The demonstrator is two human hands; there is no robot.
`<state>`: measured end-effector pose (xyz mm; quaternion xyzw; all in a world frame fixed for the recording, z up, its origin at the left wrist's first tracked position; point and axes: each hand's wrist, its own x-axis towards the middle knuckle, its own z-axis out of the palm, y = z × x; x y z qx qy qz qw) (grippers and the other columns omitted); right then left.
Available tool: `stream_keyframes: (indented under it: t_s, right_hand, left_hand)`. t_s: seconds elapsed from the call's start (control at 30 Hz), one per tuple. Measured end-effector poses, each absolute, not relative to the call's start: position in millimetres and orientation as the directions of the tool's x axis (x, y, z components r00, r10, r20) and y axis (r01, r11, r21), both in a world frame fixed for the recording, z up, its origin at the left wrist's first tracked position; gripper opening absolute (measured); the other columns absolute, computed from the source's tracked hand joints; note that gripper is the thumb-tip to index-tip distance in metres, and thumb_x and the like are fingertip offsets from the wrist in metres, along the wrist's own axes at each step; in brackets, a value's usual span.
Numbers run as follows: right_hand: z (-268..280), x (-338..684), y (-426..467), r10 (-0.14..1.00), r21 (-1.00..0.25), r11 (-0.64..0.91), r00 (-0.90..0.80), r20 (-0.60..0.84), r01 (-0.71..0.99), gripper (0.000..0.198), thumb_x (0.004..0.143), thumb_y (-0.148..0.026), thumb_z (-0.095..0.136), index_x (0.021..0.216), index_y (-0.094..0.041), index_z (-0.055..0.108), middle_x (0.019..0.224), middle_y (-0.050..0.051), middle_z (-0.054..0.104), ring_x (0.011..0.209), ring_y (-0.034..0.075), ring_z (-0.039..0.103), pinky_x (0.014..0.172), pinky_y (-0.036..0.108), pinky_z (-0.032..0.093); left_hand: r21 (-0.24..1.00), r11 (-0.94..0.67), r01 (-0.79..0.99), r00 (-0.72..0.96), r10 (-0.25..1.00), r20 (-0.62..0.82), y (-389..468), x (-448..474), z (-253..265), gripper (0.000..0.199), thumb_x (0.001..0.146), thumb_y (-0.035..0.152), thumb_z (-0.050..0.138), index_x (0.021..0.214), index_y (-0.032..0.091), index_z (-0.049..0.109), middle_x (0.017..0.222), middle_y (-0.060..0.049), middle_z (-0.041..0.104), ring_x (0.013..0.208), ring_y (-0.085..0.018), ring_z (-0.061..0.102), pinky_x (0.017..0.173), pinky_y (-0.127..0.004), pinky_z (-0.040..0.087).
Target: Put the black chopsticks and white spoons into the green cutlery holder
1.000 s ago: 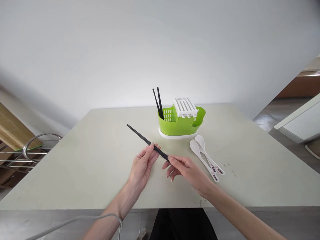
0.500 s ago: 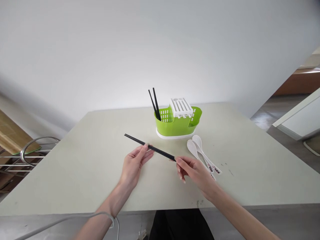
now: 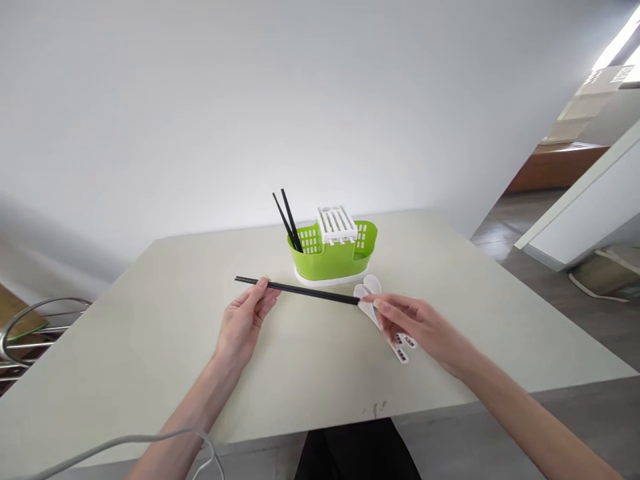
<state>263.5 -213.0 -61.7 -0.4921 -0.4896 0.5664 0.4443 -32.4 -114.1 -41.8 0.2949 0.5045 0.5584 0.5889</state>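
Your L hand (image 3: 243, 323) had its grip clamped on the black chopsticks (image 3: 315, 293), thumb on top toward the thin ends. You held them over the mid worktop (image 3: 300, 373), approx. parallel to its back edge, thin ends toward the L edge. Your R hand (image 3: 413, 320) was at the thick ends, over the white spoons (image 3: 373, 283) (couldn't tell whether that grip was touching the sticks or just beside them). Nr the back edge stood the green basket (image 3: 327, 263), w/ a white slotted top (image 3: 336, 225) and two black sticks (image 3: 293, 223) leaning in its L compartment.
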Motion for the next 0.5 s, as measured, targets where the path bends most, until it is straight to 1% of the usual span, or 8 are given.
stream_keyframes:
  t_s: [0.07,0.13,0.2,0.3,0.4,0.5]
  right_hand:
    - [-64,284,-210,0.996,-0.995,-0.086,0.009,-0.087,-0.051,0.052,0.09,-0.066,0.072,0.111,-0.019,0.075,0.08,0.001,0.062,0.067,0.014,0.055,0.064,0.03,0.049]
    - [-75,309,-206,0.983,-0.995,-0.045,0.173,-0.06,-0.086,0.053,0.087,-0.064,0.076,0.115,-0.019,0.076,0.08,0.002,0.062,0.068,0.014,0.055,0.061,0.029,0.047]
    - [-92,335,-204,0.938,-0.993,-0.022,0.341,-0.061,-0.117,0.053,0.084,-0.063,0.078,0.113,-0.02,0.077,0.077,0.001,0.059,0.064,0.013,0.051,0.056,0.028,0.044]
    - [-123,367,-204,0.841,-0.995,-0.004,0.538,-0.056,-0.096,0.05,0.078,-0.061,0.083,0.104,-0.019,0.078,0.074,0.001,0.058,0.062,0.014,0.048,0.052,0.027,0.041]
    - [-148,382,-207,0.783,-0.996,-0.041,0.617,-0.085,-0.085,0.049,0.074,-0.061,0.084,0.098,-0.019,0.077,0.072,0.0,0.057,0.06,0.013,0.048,0.049,0.026,0.039]
    - [-161,383,-210,0.8,-0.999,-0.033,0.598,-0.044,-0.03,0.05,0.076,-0.061,0.082,0.101,-0.018,0.075,0.071,0.0,0.058,0.06,0.014,0.05,0.049,0.027,0.041]
  left_hand:
    - [0.905,0.171,-0.389,-0.177,0.95,-0.256,-106,-38,-35,0.005,0.09,0.017,0.08,0.086,0.013,0.081,0.084,-0.005,0.081,0.078,-0.012,0.078,0.075,-0.012,0.063]
    - [0.904,0.129,-0.408,-0.225,0.946,-0.236,-98,-48,-28,0.006,0.092,0.014,0.077,0.086,0.013,0.08,0.082,-0.004,0.08,0.077,-0.011,0.078,0.074,-0.011,0.063]
    - [0.907,0.065,-0.415,-0.276,0.942,-0.193,-88,-60,-18,0.008,0.092,0.013,0.076,0.085,0.014,0.079,0.08,-0.002,0.079,0.077,-0.009,0.077,0.074,-0.01,0.063]
    - [0.922,-0.059,-0.384,-0.343,0.936,-0.083,-70,-75,6,0.008,0.092,0.015,0.078,0.084,0.015,0.076,0.078,0.001,0.078,0.077,-0.007,0.075,0.077,-0.011,0.063]
    - [0.943,-0.177,-0.281,-0.352,0.933,0.07,-54,-81,36,0.01,0.09,0.02,0.082,0.089,0.014,0.074,0.08,0.002,0.076,0.083,-0.008,0.074,0.09,-0.017,0.063]
    - [0.957,-0.274,-0.089,-0.295,0.925,0.238,-44,-75,61,0.025,0.086,0.028,0.087,0.097,0.009,0.074,0.089,-0.001,0.075,0.092,-0.011,0.074,0.103,-0.027,0.06]
